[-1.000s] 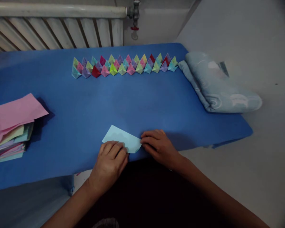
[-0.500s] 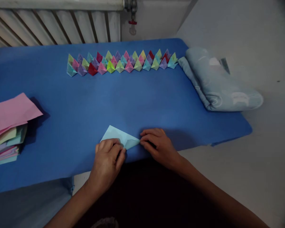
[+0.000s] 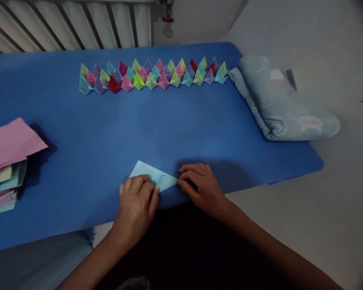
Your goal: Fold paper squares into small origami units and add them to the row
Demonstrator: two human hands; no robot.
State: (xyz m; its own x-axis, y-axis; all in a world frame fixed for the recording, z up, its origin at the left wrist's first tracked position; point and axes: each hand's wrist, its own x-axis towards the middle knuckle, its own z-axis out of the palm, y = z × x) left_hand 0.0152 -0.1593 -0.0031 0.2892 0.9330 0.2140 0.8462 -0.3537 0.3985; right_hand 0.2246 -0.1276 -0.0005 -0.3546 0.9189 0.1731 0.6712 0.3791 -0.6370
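Head view: got light-blue paper point(image 3: 157, 174), partly folded, at near edge of surface point(image 3: 175, 129). Pressing it with curled fingers of left hand point(image 3: 136, 201), can't tell if gripping; pinching its right tip in fingers of right hand point(image 3: 202, 185). Seeing folded pieces point(image 3: 151, 83) along far edge, folded cloth point(image 3: 281, 108) by right edge.

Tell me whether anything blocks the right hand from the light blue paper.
Nothing visible does: the right hand has its fingers at the tip of the light blue paper. The left hand covers another part.
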